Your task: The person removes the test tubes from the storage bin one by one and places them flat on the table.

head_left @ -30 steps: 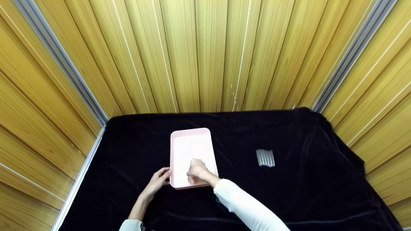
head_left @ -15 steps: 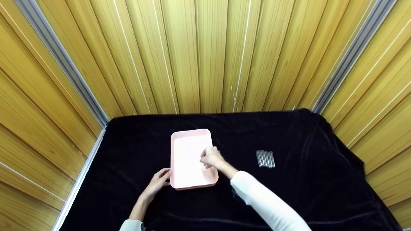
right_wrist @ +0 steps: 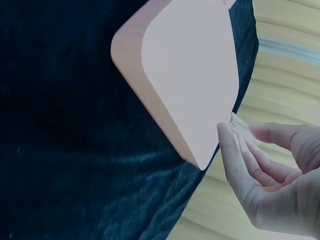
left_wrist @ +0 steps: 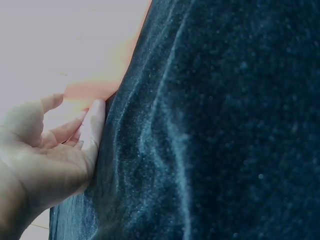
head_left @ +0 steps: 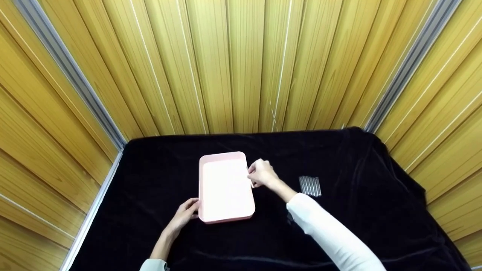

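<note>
A shallow pink tray (head_left: 225, 158) lies on a black cloth. My left hand (head_left: 185, 213) holds its near left corner, thumb and fingers against the wall (left_wrist: 90, 90). My right hand (head_left: 260, 174) hovers just beside the tray's right rim, near the far end. It pinches a small clear tube (right_wrist: 239, 127) between thumb and fingertips; in the head view the tube barely shows. A row of several clear tubes (head_left: 310, 185) lies on the cloth to the right of that hand. The tray (right_wrist: 190, 75) looks bare inside.
The black cloth (head_left: 339, 226) covers the whole table and is wrinkled near its right side. Yellow wooden panelling with grey metal rails (head_left: 67, 71) rises behind and on both sides.
My right hand has moved from inside the tray's near end up and to the right, out over the right rim. The left hand and the tray have stayed put.
</note>
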Demonstrator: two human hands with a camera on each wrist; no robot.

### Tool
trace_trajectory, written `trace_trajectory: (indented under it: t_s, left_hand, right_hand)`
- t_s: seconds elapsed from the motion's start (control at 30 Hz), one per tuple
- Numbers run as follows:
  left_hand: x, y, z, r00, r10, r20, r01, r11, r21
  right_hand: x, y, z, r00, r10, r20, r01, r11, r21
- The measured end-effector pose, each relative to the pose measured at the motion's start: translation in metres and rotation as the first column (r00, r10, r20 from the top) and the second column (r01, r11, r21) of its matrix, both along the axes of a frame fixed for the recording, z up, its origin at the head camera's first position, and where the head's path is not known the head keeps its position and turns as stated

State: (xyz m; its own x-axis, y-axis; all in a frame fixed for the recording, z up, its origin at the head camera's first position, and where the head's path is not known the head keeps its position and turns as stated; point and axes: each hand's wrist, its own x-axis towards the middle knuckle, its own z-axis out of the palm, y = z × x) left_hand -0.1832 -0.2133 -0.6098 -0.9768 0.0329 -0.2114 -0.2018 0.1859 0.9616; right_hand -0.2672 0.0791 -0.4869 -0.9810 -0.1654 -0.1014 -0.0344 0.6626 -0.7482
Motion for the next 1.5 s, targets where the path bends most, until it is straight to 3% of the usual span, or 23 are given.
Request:
trace_trajectory:
  t_s: [0.23, 0.47, 0.7, 0.93, 1.5]
  left_hand:
    - [0.002, 0.002, -0.002, 1.0, -0.017, 0.001, 0.017, 1.0, 0.007]
    - [0.002, 0.0, -0.003, 1.0, -0.009, 0.004, 0.009, 1.0, -0.008]
    - [0.002, -0.002, -0.003, 1.0, 0.003, 0.009, -0.002, 1.0, -0.025]
    - [0.003, -0.001, -0.003, 1.0, 0.002, -0.004, -0.002, 1.0, -0.014]
    - [0.002, 0.002, -0.002, 0.999, 0.035, 0.019, -0.034, 0.999, -0.023]
  right_hand:
    - [-0.006, 0.049, 0.0, 0.998, -0.051, 0.04, 0.054, 0.996, -0.071]
    - [-0.011, 0.109, -0.005, 0.994, -0.096, 0.044, 0.098, 0.994, -0.039]
    - [-0.012, 0.152, -0.003, 0.984, -0.144, 0.108, 0.153, 0.985, -0.074]
    - [-0.011, 0.182, -0.006, 0.974, -0.182, 0.133, 0.193, 0.978, -0.076]
    - [-0.002, 0.229, -0.04, 0.945, -0.237, 0.225, 0.262, 0.961, -0.085]
